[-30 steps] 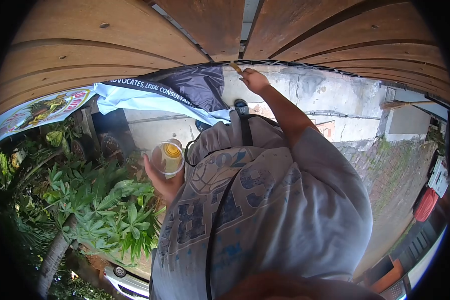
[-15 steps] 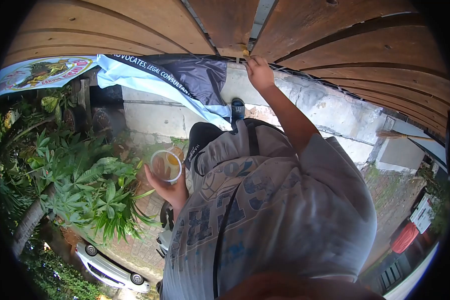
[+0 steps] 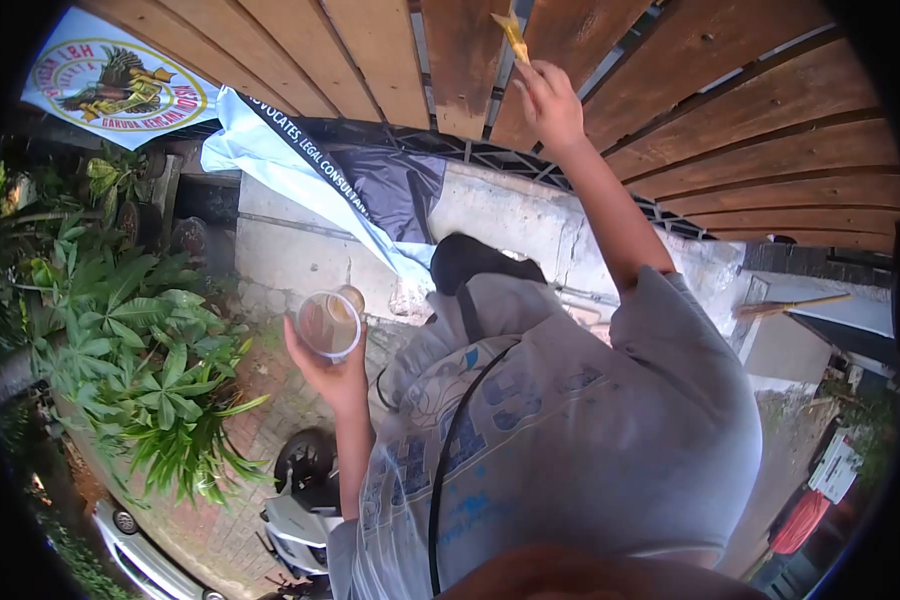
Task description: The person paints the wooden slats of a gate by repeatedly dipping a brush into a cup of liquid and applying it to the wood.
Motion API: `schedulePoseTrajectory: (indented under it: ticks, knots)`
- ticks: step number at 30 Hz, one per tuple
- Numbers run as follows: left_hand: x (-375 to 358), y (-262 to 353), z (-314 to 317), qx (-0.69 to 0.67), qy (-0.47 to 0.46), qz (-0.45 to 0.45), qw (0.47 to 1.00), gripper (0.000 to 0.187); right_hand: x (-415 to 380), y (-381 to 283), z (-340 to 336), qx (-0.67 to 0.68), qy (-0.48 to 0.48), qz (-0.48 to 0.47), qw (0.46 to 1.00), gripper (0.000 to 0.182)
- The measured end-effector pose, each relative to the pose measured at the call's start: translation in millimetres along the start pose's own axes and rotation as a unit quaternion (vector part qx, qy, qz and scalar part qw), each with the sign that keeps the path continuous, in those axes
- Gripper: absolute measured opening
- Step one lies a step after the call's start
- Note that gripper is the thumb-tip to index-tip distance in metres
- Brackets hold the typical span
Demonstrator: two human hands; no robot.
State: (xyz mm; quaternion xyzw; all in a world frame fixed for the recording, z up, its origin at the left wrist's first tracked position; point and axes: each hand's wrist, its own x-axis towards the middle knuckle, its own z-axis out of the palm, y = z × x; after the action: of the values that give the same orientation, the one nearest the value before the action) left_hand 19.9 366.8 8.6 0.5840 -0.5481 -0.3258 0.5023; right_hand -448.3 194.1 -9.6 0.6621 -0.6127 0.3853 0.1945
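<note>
In my right hand [image 3: 553, 103] is a small paintbrush [image 3: 513, 38] with a yellowish handle or bristle end, raised against the brown wooden slats [image 3: 570, 40]. The fingers close round its lower end. My left hand [image 3: 325, 372] is wrapped round a clear plastic cup [image 3: 330, 325], held low on the left at waist height. A little brownish liquid appears near the cup's bottom. Slats on the right look darker and glossier than the paler ones [image 3: 370, 60] on the left.
A banner [image 3: 310, 170] hangs below the slats on the left. Leafy plants [image 3: 160, 340] grow at the left, with a motorbike [image 3: 305, 520] and a white car [image 3: 150, 560] behind. A broom [image 3: 790, 306] lies by the wall at right. A concrete ledge [image 3: 300, 230] runs under the slats.
My right hand has moved up with the paintbrush from the slats' lower edge to higher on their faces. The view has shifted, and my left hand still holds the cup.
</note>
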Motion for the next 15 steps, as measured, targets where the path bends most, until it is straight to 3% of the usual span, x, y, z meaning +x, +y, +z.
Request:
schedulePoseTrajectory:
  ticks: [2, 4, 8, 9, 11, 12, 14, 15]
  knots:
    - [-37.8, -3.1, -10.3, -0.032, 0.022, -0.023, 0.999, 0.113, -26.4, 10.5, 20.7, -0.008, -0.003, -0.017, 1.000, 0.042]
    - [-74.7, -19.8, -28.5, -0.013, 0.049, -0.004, 0.999, 0.115, -50.1, 21.2, 41.9, -0.013, -0.053, -0.012, 0.998, 0.039]
    - [-131.9, -31.9, -62.8, -0.054, 0.149, -0.061, 0.985, 0.113, -75.5, 33.8, 71.5, -0.024, -0.144, 0.027, 0.989, 0.036]
    - [-140.5, -32.4, -68.9, -0.063, 0.155, -0.049, 0.985, 0.113, -68.1, 26.4, 67.2, -0.025, -0.130, 0.020, 0.991, 0.036]
    - [-154.6, -28.1, -84.7, -0.102, 0.165, -0.109, 0.975, 0.111, -61.6, 7.9, 62.2, -0.016, -0.205, 0.110, 0.972, 0.035]
    - [-158.1, -27.4, -89.4, -0.104, 0.164, -0.101, 0.976, 0.111, -58.6, 4.4, 59.3, -0.016, -0.197, 0.111, 0.974, 0.035]
    - [-163.6, -26.1, -93.6, -0.087, 0.134, -0.120, 0.980, 0.114, -52.8, -1.3, 53.4, -0.044, -0.339, 0.123, 0.932, 0.030]
    - [-164.2, -28.1, -93.3, -0.085, 0.117, -0.114, 0.983, 0.114, -47.8, -5.6, 47.0, -0.034, -0.349, 0.119, 0.929, 0.027]
